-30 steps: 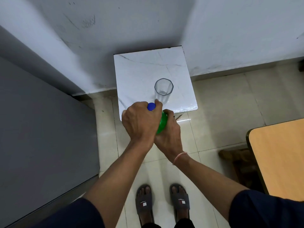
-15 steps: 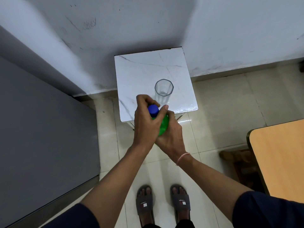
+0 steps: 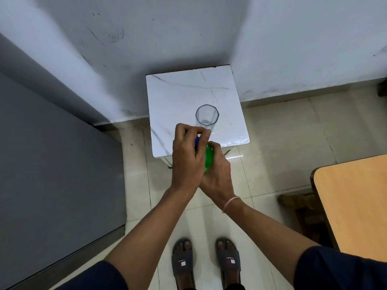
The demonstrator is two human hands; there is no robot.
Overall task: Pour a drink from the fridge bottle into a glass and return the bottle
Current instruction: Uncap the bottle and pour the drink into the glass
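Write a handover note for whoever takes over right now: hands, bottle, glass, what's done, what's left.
Left hand: grips the blue cap from above.
Right hand: holds the green bottle by its body, near the front edge of the white table.
Glass: upright on the table, looks empty.
Done: bottle is in hand, cap on.
Left: remove cap, pour, recap, return the bottle.

This looks like a room in a home. The floor (image 3: 282, 132) has shiny pale tiles and the white walls (image 3: 167, 28) have small marks. A little white table (image 3: 178, 95) stands in the corner with a glass (image 3: 207, 116) on it. A wooden table (image 3: 356, 195) is near. The person wears slippers (image 3: 182, 261).
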